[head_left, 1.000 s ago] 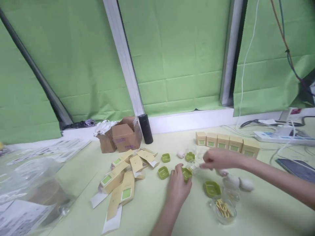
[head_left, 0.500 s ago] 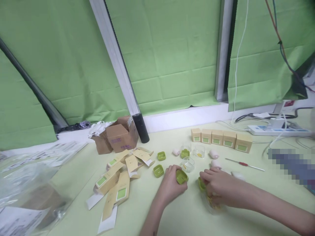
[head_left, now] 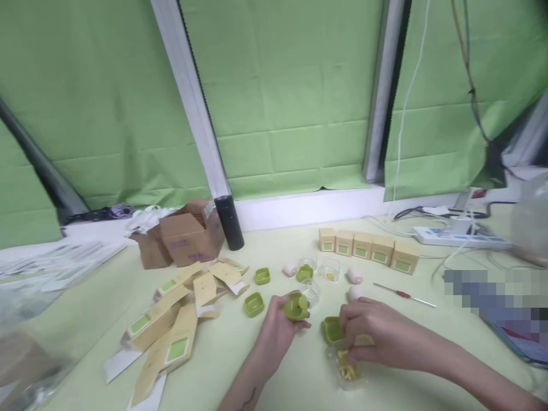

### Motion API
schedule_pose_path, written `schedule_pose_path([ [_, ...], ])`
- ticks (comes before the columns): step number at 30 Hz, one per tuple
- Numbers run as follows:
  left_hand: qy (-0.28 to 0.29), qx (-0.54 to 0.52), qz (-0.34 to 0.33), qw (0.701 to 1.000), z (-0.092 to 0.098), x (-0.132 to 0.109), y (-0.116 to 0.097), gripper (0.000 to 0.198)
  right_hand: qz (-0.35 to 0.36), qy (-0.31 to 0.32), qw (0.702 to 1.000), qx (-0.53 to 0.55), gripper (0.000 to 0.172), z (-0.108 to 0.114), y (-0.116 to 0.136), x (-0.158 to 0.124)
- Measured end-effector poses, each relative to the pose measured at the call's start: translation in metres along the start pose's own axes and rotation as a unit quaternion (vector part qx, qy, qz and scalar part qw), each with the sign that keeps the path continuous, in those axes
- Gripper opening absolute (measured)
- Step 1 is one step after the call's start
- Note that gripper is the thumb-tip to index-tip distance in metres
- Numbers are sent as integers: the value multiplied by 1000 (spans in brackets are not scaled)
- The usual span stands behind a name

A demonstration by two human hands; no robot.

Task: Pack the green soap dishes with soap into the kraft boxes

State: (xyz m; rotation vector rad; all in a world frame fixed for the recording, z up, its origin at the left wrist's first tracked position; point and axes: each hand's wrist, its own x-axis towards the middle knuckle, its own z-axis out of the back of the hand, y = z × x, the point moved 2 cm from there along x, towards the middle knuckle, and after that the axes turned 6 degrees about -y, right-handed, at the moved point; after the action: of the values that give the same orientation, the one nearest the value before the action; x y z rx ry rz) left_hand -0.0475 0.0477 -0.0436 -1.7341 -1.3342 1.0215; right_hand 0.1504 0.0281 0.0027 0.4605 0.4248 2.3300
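Observation:
My left hand (head_left: 280, 328) is closed on a green plastic piece (head_left: 296, 306) with a notched, wavy rim, held above the table. Close to it stand two small green square trays (head_left: 254, 305) and a clear square box (head_left: 310, 291). My right hand (head_left: 368, 331) reaches down over a clear container (head_left: 351, 377) of small yellowish pieces (head_left: 347, 368). Its fingers are bent together; whatever is between them is too small to make out. Another green square tray (head_left: 332, 329) sits just behind that container, partly covered by my right fingers.
Several small tan boxes (head_left: 361, 245) stand in a row at the back. Pale pink rounded parts (head_left: 354, 275) and a red-handled screwdriver (head_left: 403, 294) lie nearby. Unfolded cartons (head_left: 171, 337), a brown cardboard box (head_left: 188, 234) and a black cylinder (head_left: 229, 222) are left. A power strip (head_left: 462, 237) lies right.
The view has shifted, so things sit further left. My left hand has turned the green piece, showing its notched side. My right hand has shifted, uncovering more of the tray and the yellowish pieces.

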Motion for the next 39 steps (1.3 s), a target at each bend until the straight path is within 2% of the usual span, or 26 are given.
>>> schedule_pose_path([
  [2, 1, -47, 25, 999, 0, 2, 0, 25, -18, -19, 997, 76, 5, 3, -2, 0],
  [4, -4, -103, 55, 993, -2, 4, 0, 19, -46, -71, 976, 201, 10, 7, -6, 1],
  [6, -6, -149, 74, 986, -5, 5, 1, 14, -82, -121, 921, 361, 17, 11, -9, 7],
  [8, -5, -171, 71, 983, -6, 7, 3, 14, -108, -152, 864, 468, 23, 18, -10, 18],
  [10, -17, -182, 51, 982, -5, 9, 4, 17, -116, -172, 849, 487, 21, 26, -9, 33],
  [14, -63, -208, -8, 976, -2, 11, 2, 19, -109, -215, 852, 465, 24, 34, -4, 64],
  [17, -66, -233, 21, 970, -6, 6, 1, 21, -112, -227, 856, 451, 30, 26, -2, 73],
  [20, -67, -241, 29, 968, -11, 1, 3, 19, -107, -218, 867, 436, 33, 13, -10, 73],
  [24, -15, -224, -11, 974, -12, -1, 9, 20, -92, -164, 892, 411, 38, 2, -20, 71],
  [27, -4, -190, -27, 981, -11, -2, 12, 21, -70, -158, 934, 311, 25, 1, -17, 67],
  [30, -11, -166, -28, 986, -11, -3, 15, 19, 5, -196, 971, 133, 13, -1, -8, 64],
  [33, -12, -161, -28, 987, -13, -3, 16, 18, 56, -217, 974, 5, 11, -9, -5, 63],
  [36, -13, -149, -32, 988, -16, -5, 14, 19, 90, -222, 970, -52, 14, -19, -7, 63],
  [39, -7, -118, -36, 992, -18, -7, 11, 18, 125, -200, 967, -97, 21, -23, -8, 63],
])
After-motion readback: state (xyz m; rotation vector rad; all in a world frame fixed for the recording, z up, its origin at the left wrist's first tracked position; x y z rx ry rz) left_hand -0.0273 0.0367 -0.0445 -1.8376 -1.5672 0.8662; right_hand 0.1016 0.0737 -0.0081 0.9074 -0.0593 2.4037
